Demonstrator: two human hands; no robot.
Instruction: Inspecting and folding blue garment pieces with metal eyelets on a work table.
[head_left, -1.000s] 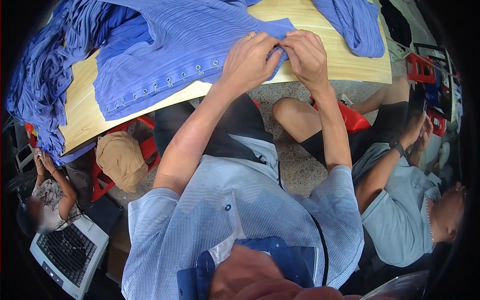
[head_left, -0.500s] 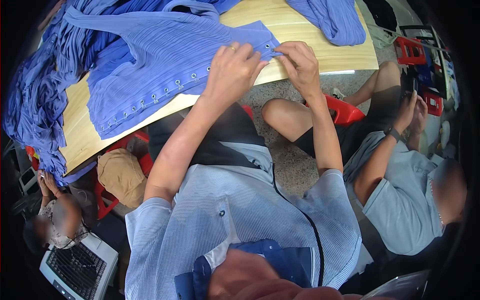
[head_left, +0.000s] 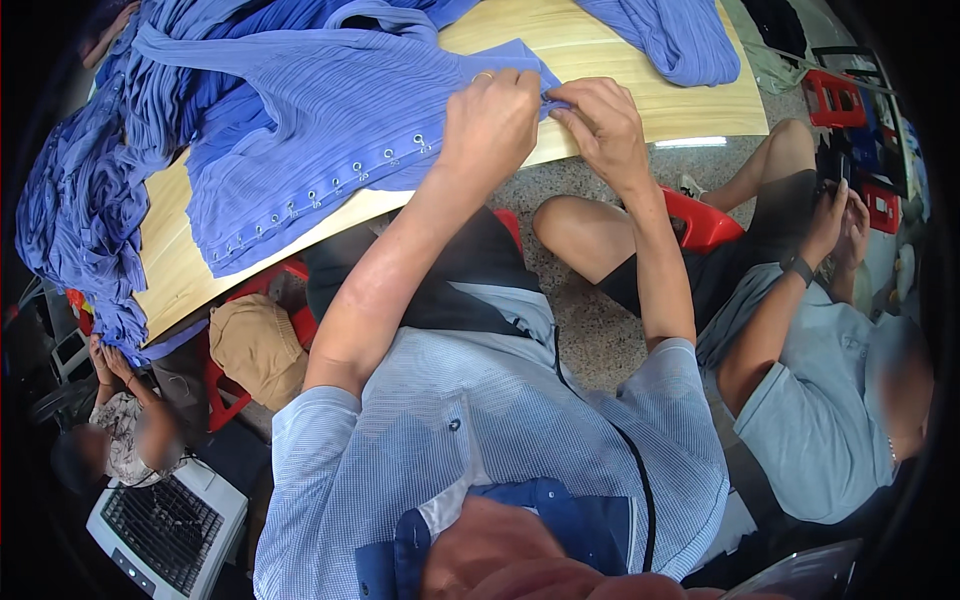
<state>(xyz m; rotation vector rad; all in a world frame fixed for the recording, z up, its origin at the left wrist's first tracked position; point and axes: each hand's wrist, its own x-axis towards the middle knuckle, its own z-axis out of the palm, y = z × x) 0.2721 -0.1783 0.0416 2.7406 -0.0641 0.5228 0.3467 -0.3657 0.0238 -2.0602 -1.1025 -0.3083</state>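
Observation:
A blue ribbed garment (head_left: 330, 110) lies spread on the table, with a row of metal eyelets (head_left: 337, 183) along its near edge. Small metal fasteners hang at some of the eyelets. My left hand (head_left: 490, 120) is closed on the cloth close to the garment's right end, and it hides part of the edge. Just to its right, my right hand (head_left: 605, 130) pinches the edge at the corner between thumb and fingers. A small dark spot, perhaps an eyelet, shows at those fingertips. The hands are close together but apart.
More blue garments (head_left: 75, 190) are heaped at the left, hanging over the wooden table (head_left: 180, 280). Another folded blue garment (head_left: 670, 40) lies at the far right. A person (head_left: 800, 400) sits at my right with a phone. Red stools (head_left: 705, 222) stand beside the table.
My left hand has moved right along the garment's edge toward my right hand, and its fingers have curled in more. My right hand still pinches the corner. The whole view has shifted slightly.

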